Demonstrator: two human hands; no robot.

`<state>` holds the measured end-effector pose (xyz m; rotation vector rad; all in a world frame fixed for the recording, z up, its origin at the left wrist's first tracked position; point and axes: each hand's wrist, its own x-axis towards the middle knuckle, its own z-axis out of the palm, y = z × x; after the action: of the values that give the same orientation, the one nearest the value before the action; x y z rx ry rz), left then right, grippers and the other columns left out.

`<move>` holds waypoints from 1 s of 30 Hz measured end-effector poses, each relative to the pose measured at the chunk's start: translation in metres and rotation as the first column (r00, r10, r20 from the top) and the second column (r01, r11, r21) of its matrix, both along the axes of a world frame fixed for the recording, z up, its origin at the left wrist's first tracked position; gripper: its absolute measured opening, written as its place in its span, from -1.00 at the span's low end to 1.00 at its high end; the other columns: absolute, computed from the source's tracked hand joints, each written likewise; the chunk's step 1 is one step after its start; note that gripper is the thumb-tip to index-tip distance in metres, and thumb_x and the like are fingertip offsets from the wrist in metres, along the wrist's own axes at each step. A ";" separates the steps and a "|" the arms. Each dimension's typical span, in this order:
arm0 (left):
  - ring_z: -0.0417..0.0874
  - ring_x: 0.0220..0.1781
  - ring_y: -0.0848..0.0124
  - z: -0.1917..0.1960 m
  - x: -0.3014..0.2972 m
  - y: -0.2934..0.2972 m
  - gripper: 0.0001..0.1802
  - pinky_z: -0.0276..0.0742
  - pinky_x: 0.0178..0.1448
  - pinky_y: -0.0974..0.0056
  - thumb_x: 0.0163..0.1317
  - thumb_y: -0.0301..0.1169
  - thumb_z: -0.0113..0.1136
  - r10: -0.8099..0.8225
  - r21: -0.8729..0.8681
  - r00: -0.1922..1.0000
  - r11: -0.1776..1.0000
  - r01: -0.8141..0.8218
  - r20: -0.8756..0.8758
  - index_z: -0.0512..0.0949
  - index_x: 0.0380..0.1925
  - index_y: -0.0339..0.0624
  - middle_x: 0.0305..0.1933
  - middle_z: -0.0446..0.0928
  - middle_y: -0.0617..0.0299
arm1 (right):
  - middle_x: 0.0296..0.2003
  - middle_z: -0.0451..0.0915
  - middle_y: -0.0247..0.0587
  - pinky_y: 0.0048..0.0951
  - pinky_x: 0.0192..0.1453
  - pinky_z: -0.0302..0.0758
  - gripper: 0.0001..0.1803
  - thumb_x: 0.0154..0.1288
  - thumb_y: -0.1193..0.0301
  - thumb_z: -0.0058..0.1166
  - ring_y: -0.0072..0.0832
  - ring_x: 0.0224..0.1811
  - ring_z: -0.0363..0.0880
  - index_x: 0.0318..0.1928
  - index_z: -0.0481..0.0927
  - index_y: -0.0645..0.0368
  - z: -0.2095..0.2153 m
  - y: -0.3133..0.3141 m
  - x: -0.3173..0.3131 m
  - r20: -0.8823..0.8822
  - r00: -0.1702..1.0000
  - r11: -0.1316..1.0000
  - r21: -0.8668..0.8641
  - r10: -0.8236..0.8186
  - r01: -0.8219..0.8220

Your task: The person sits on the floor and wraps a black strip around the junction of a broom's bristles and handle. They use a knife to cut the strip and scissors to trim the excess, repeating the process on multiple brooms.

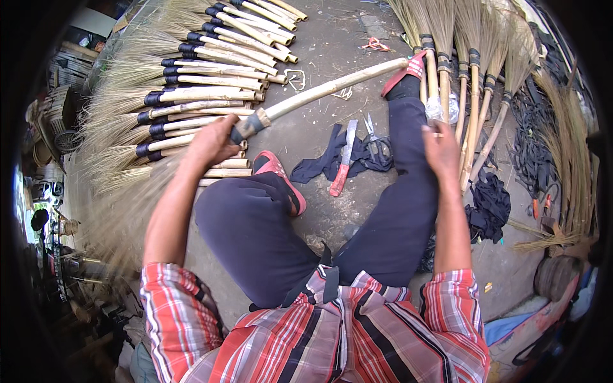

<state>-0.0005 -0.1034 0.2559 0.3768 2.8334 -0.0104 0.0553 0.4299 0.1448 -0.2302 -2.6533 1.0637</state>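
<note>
I am gripping the broom [274,113] with my left hand [212,142], fingers wrapped around its black-bound neck, its bamboo handle slanting across toward my right foot. My right hand [440,148] is pinching something small that I cannot make out, beside the row of brooms [469,76]. A knife [343,159] and scissors [375,142] are lying on the floor [332,38] between my legs.

One knife [342,161], one pair of scissors [373,135], two red sandals [281,179].
</note>
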 end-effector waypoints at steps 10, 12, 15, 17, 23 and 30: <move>0.72 0.21 -0.10 -0.180 0.012 0.023 -0.10 0.61 0.31 0.03 0.13 -0.14 0.57 0.233 0.391 0.899 0.839 -0.378 0.370 0.40 0.44 -0.17 0.10 0.69 -0.25 | -0.05 0.79 0.13 -0.02 0.19 0.63 -0.58 0.37 0.01 0.34 0.06 0.08 0.76 -0.01 0.77 0.05 -0.127 -0.219 -0.067 0.626 0.779 0.999 -0.032 0.039 -0.025; 0.69 0.26 -0.08 -0.189 0.018 0.016 -0.07 0.58 0.36 0.04 0.11 -0.17 0.58 0.257 0.460 0.884 0.777 -0.429 0.391 0.39 0.46 -0.21 0.17 0.66 -0.23 | 0.04 0.74 0.14 0.01 0.24 0.62 -0.55 0.39 0.04 0.34 0.08 0.15 0.72 0.07 0.71 0.10 -0.146 -0.232 -0.071 0.649 0.760 0.997 0.031 0.032 -0.068; 0.66 0.29 -0.05 -0.195 0.025 0.006 -0.05 0.56 0.40 0.06 0.10 -0.19 0.59 0.271 0.534 0.874 0.706 -0.466 0.404 0.38 0.46 -0.25 0.23 0.63 -0.20 | 0.12 0.68 0.12 0.03 0.25 0.62 -0.62 0.42 0.16 0.33 0.07 0.20 0.70 0.05 0.67 0.16 -0.167 -0.238 -0.073 0.657 0.754 0.991 0.091 0.015 -0.100; 0.65 0.32 -0.04 -0.197 0.028 0.003 -0.04 0.55 0.42 0.07 0.10 -0.20 0.60 0.254 0.557 0.883 0.698 -0.450 0.395 0.36 0.48 -0.23 0.28 0.59 -0.19 | 0.05 0.72 0.08 0.03 0.18 0.62 -0.64 0.38 0.18 0.38 0.05 0.12 0.72 -0.01 0.68 0.17 -0.175 -0.238 -0.076 0.654 0.756 0.994 0.065 0.025 -0.090; 0.58 0.39 -0.07 -0.193 0.035 0.013 -0.02 0.51 0.47 0.01 0.06 -0.11 0.60 0.272 0.408 0.910 0.826 -0.388 0.314 0.40 0.45 -0.26 0.28 0.58 -0.21 | -0.28 0.70 -0.25 -0.35 -0.06 0.59 -0.70 0.34 0.27 0.45 -0.44 -0.23 0.69 -0.18 0.66 0.24 -0.174 -0.230 -0.069 0.400 0.901 0.856 -0.512 0.166 0.069; 0.55 0.42 -0.05 -0.177 0.033 0.024 0.03 0.44 0.51 -0.02 -0.01 0.02 0.63 0.317 0.254 0.775 0.819 -0.514 0.546 0.44 0.41 -0.23 0.30 0.57 -0.20 | -0.37 0.63 -0.48 -0.66 -0.45 0.40 -0.81 0.46 0.50 0.29 -0.77 -0.51 0.48 -0.02 0.56 0.14 -0.117 -0.230 -0.049 0.308 0.898 0.404 -0.899 0.314 0.167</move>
<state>0.0323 -0.0793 0.0791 -0.1875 2.3305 0.6638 0.0065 0.2002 0.0275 -0.6204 -2.0046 2.7352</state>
